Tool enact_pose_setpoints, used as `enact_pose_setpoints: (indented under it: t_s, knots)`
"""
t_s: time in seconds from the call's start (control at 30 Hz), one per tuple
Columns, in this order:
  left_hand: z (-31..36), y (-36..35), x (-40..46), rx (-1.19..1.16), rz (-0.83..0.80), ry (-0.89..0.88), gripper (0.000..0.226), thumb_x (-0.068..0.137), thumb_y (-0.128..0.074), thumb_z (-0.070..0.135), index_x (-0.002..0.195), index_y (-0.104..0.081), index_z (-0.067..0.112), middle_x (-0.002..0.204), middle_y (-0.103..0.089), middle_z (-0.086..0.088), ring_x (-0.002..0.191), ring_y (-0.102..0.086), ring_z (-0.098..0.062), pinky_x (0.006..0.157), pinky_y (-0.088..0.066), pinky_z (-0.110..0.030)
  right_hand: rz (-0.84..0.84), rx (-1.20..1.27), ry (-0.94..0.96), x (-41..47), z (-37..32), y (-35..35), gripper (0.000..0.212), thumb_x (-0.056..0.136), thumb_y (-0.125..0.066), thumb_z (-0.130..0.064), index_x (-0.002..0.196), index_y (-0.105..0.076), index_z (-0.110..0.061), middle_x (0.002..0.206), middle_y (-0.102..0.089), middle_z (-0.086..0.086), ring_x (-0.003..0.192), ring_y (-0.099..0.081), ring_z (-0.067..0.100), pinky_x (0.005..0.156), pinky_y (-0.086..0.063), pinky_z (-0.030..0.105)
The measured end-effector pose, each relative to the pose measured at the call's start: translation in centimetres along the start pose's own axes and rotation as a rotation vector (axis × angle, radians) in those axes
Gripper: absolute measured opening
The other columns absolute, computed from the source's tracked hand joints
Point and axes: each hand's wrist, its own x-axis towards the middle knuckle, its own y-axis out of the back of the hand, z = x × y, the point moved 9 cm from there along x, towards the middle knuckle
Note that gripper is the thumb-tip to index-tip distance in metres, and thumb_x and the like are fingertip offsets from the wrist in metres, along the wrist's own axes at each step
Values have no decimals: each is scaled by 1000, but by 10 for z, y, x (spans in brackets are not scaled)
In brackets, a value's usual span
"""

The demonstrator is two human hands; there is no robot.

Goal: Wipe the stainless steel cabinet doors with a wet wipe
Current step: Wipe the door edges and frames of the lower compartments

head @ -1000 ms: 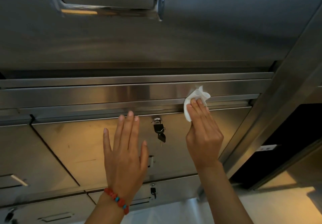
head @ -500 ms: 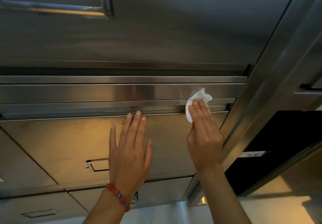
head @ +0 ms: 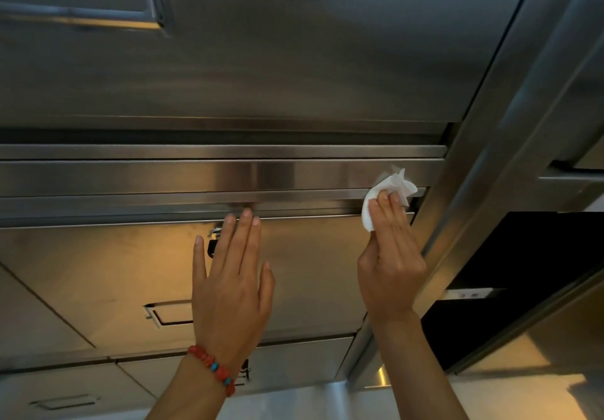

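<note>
We are wiping the rail (head: 228, 174) above the door (head: 310, 256); right hand (head: 390, 256) presses the wipe (head: 389, 191) flat-fingered at its right end, thumb seemingly pinching; left hand (head: 230, 289) spread, empty; next, downward strokes.

no readable text, labels or numbers

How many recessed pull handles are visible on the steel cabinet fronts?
3. One recessed handle is at upper left on the large door, one sits partly behind the left hand, one is at lower left. Others may be hidden behind the arms.
</note>
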Motion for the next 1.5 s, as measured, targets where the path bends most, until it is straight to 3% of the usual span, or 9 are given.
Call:
enact_pose_setpoints:
  t_s: [0.27, 0.5, 0.7, 0.97, 1.2, 1.4, 1.5]
  knots:
    - [2, -1, -1, 14, 62, -4, 52, 89, -36, 25, 135, -44, 2, 142, -40, -12, 132, -31, -23, 109, -18, -50, -40, 12, 102, -1, 7, 0, 27, 99, -42, -1, 107, -66, 8, 114, -63, 22, 110, -60, 35, 86, -54, 49]
    - [0, -1, -2, 17, 76, -14, 52, 89, -36, 24, 134, -45, 1, 141, -42, -13, 132, -33, -24, 109, -19, -50, 6, 10, 9, -2, 12, 0, 36, 102, -34, -6, 105, -66, 10, 112, -64, 23, 109, -59, 36, 86, -53, 48]
    - [0, -2, -2, 18, 91, -30, 50, 89, -37, 23, 134, -45, 2, 141, -42, -12, 133, -32, -23, 110, -19, -50, -40, 60, 123, -3, 1, -3, 31, 101, -38, -3, 105, -65, 9, 112, -64, 24, 108, -61, 35, 90, -51, 47]
    - [-1, -3, -2, 27, 94, -45, 51, 89, -36, 24, 136, -42, 4, 142, -41, -12, 133, -32, -23, 110, -17, -49, 18, -12, 8, 0, 20, 4, 34, 100, -36, -3, 104, -65, 12, 111, -63, 24, 108, -59, 37, 83, -54, 50]
    - [-1, -3, -3, 23, 99, -50, 51, 89, -37, 24, 136, -41, 4, 143, -36, -10, 133, -31, -22, 111, -15, -49, -27, 17, 110, -2, 12, 0, 27, 99, -41, -2, 106, -65, 9, 112, -63, 23, 109, -60, 34, 91, -51, 45]
    - [-1, -2, -2, 17, 94, -46, 51, 89, -37, 24, 135, -42, 4, 143, -37, -10, 133, -32, -23, 111, -16, -49, 54, -7, 2, 3, 31, 9, 35, 101, -34, -4, 103, -66, 13, 111, -64, 23, 110, -58, 34, 88, -52, 45]
    - [-1, -3, -3, 19, 92, -48, 51, 89, -36, 24, 136, -41, 4, 143, -36, -10, 133, -31, -22, 111, -16, -49, 20, 8, 35, 0, 20, 4, 35, 101, -35, -4, 104, -66, 11, 112, -64, 22, 109, -60, 34, 92, -50, 41]
